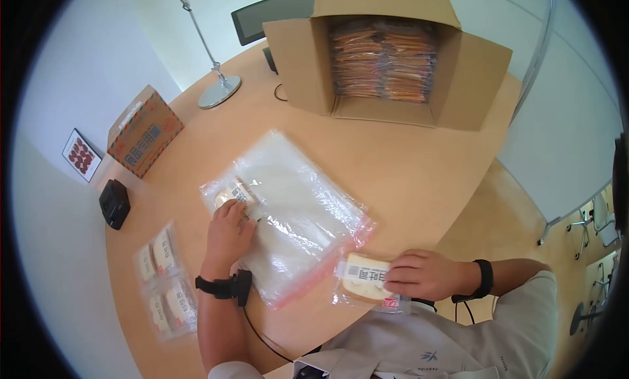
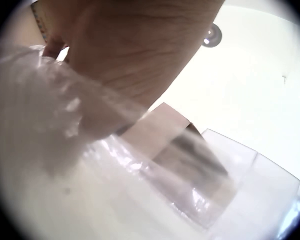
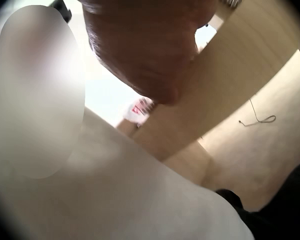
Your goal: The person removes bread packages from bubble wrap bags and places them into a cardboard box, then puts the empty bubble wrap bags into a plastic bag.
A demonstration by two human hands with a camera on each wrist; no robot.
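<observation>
— Head view: left hand (image 1: 227, 231) flat on the stack of clear zip bags (image 1: 295, 215), fingers fairly straight, touching a wrapped bread pack (image 1: 234, 194) at the stack's far-left corner. Right hand (image 1: 422, 274) curled round a second bread pack (image 1: 368, 279), held at the near table edge just beside the stack's red-sealed corner.

— And the risks?

— Slippery film, probably. Could slide under the pressing palm and shove the far pack toward the two filled bags (image 1: 164, 281) at the left. Held pack partly over the rim of the table (image 1: 406, 176) — likely to drop onto the lap if the pinch loosens.

— Room to move?

— Open wood between the stack and the big cardboard box (image 1: 386, 58); less on the left, with a small black device (image 1: 114, 203) and a printed carton (image 1: 143, 131) near the wall.

— Left wrist view?

— Mostly palm (image 2: 140, 55) and crinkled plastic (image 2: 50, 115), close and blurred; nothing seen clasped.

— Right wrist view?

— Underside of the hand (image 3: 145, 45), a sliver of red-printed wrapper (image 3: 138, 111) beneath it, table edge just beside. Fingers hidden here — grip readable only from the head view.
</observation>
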